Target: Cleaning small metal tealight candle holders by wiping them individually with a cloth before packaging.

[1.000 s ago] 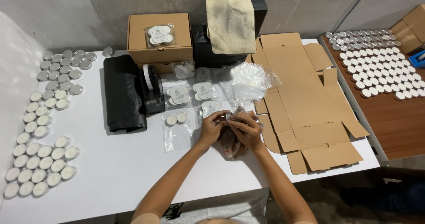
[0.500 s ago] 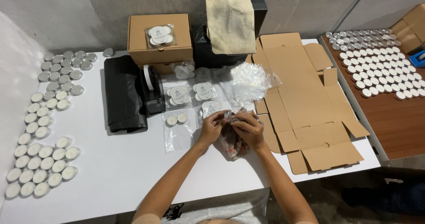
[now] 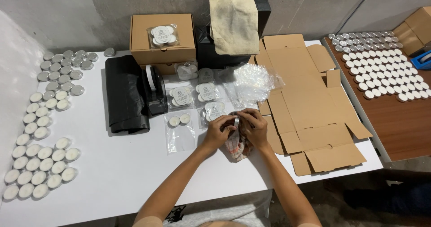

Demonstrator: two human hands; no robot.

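Observation:
My left hand (image 3: 219, 131) and my right hand (image 3: 255, 127) meet near the front of the white table (image 3: 116, 173). Together they pinch a small silver-cupped tealight (image 3: 235, 119) between the fingertips. A checkered cloth (image 3: 236, 149) lies bunched under both hands and touches them. Just left of my left hand lies a clear bag with two tealights (image 3: 179, 121). Sealed packs of tealights (image 3: 182, 95) lie just beyond the hands.
Rows of loose tealights (image 3: 41, 141) cover the table's left side. A black tape dispenser (image 3: 152, 89) and black plastic bag (image 3: 125, 94) sit centre-left, before a closed cardboard box (image 3: 143, 45). Flat unfolded cartons (image 3: 305, 101) and clear bags (image 3: 257, 81) lie right. A brown table (image 3: 404, 124) holds more tealights.
Both hands stay together over the cloth; only the fingers shift slightly on the tealight.

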